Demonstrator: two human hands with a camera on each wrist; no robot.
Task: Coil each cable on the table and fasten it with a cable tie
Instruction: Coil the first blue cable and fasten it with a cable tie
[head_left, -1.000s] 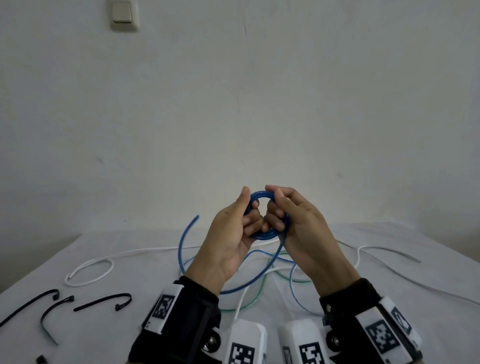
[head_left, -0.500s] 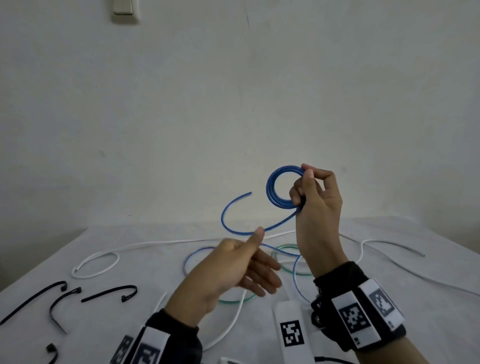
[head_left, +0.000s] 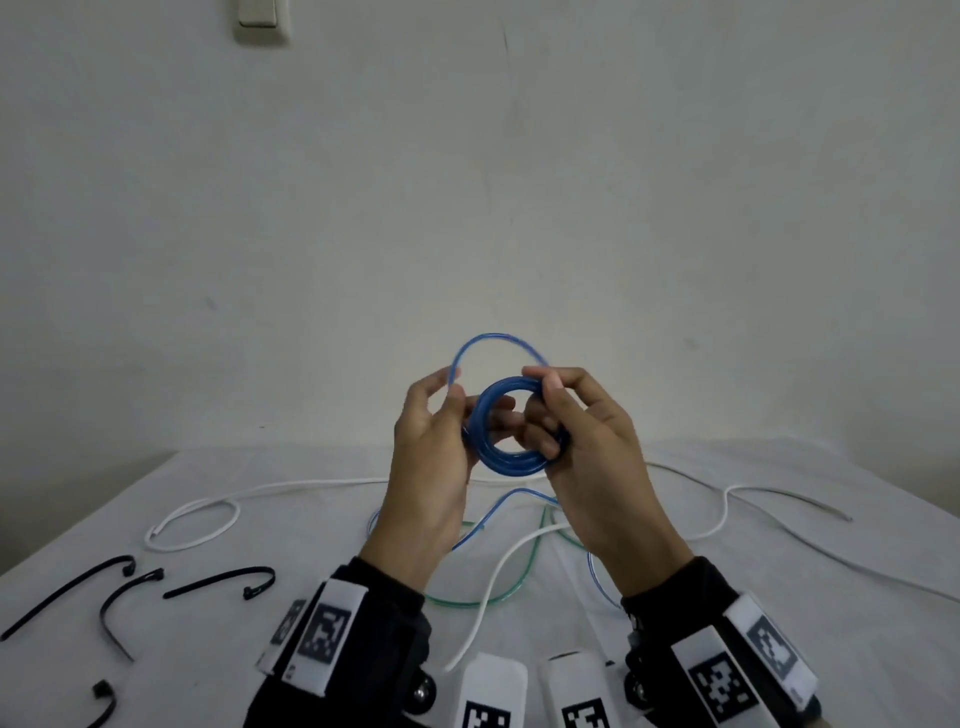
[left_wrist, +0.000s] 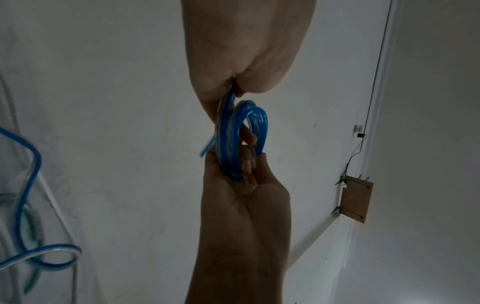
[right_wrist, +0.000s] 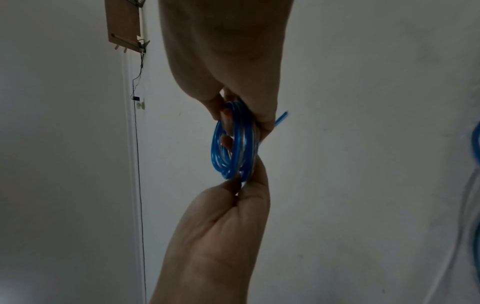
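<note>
Between both hands' fingers: blue cable coil (head_left: 511, 457), right hand (head_left: 587, 447) pinching its rim, left hand (head_left: 431, 447) pinching the loose last loop; lay it flush w/ the other turns, keep pinch tight.

Two hands raised over one table (head_left: 311, 551): left hand (head_left: 431, 467), right hand (head_left: 597, 457). Between them, one blue coil (head_left: 511, 460) of several turns. On the cloth, four black cable ties (head_left: 218, 582), one green cable (head_left: 457, 601), one paler blue cable (head_left: 511, 492) and at least two white cables (head_left: 192, 519), exact number lost behind the wrists. On the wall, one switch (head_left: 258, 15).
</note>
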